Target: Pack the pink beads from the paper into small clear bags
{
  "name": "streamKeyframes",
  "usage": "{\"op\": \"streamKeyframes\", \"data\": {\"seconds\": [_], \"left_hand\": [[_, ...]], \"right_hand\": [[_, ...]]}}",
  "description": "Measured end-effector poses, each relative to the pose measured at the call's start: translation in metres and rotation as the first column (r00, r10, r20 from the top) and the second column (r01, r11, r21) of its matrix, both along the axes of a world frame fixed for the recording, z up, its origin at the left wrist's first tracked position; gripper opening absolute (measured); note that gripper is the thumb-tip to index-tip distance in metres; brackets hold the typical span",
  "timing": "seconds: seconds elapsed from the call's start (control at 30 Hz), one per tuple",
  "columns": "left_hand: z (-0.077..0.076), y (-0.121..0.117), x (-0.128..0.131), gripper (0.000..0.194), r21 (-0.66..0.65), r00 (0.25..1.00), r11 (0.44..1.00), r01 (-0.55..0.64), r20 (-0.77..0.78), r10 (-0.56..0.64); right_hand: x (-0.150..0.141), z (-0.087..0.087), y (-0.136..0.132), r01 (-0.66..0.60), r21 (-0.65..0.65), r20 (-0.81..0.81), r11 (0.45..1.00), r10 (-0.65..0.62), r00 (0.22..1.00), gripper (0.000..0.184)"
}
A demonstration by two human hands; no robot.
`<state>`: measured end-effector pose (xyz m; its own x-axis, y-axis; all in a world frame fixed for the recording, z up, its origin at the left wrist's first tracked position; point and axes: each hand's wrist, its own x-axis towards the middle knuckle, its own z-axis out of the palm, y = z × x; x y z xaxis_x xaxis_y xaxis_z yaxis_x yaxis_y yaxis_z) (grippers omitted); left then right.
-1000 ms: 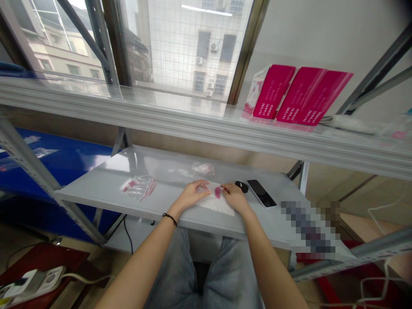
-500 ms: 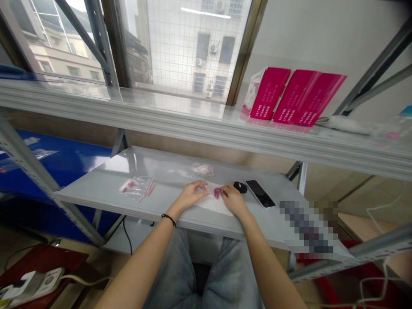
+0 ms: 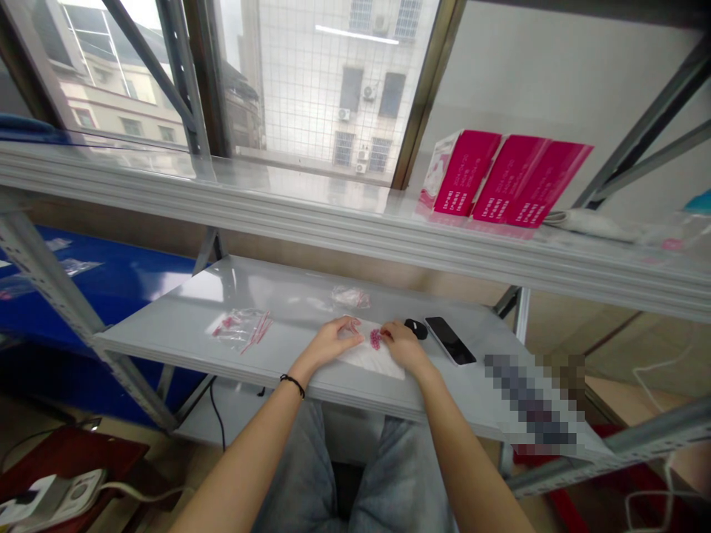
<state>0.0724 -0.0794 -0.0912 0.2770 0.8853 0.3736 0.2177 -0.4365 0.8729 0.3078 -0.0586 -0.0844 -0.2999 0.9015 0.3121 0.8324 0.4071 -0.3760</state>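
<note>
On the lower shelf [image 3: 167, 333], a sheet [image 3: 369, 361] lies at the front, with a plastic bag [image 3: 241, 331] to its left and another plastic bag [image 3: 349, 297] behind it. To its right sit a small rounded object [image 3: 416, 329], then a smartphone [image 3: 449, 340]. Boxes [image 3: 503, 178] stand on the upper shelf [image 3: 222, 194] beyond.

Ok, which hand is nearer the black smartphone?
Right. The right hand lies just left of the smartphone, not touching it; the left hand lies farther left, beyond the right hand.

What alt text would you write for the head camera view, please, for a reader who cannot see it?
The left hand rests on a white sheet and the right hand touches a small pink cluster, on a grey metal shelf. A black phone lies nearby; pink boxes stand on the upper shelf.
</note>
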Motion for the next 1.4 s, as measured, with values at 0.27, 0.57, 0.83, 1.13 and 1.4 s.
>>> {"op": "streamKeyframes", "data": {"seconds": [0.27,0.57,0.83,1.13,1.4], "left_hand": [[0.004,-0.003,0.000,0.041,0.000,1.000,1.000,0.027,0.012,-0.027],[0.004,-0.002,0.001,0.040,0.015,0.998,0.998,0.053,0.013,-0.054],[0.006,-0.005,0.000,0.043,0.003,1.000,1.000,0.020,-0.002,-0.020],[0.004,-0.004,0.000,0.040,0.009,1.000,1.000,0.030,-0.004,-0.029],[0.005,-0.004,0.000,0.040,0.008,0.999,0.999,0.036,0.007,-0.036]], "right_hand": [[-0.008,0.028,-0.008,-0.033,0.024,-0.210,0.999,0.037,0.977,0.016],[-0.046,0.050,-0.019,-0.210,-0.036,-0.328,0.977,0.187,0.926,0.017],[-0.011,0.019,0.008,0.030,-0.072,-0.279,0.997,-0.049,0.959,0.028],[0.000,-0.004,0.011,0.022,-0.085,-0.074,0.996,-0.028,0.997,0.029],[-0.003,-0.004,0.014,0.058,-0.070,-0.023,0.996,-0.060,0.998,0.023]]}}
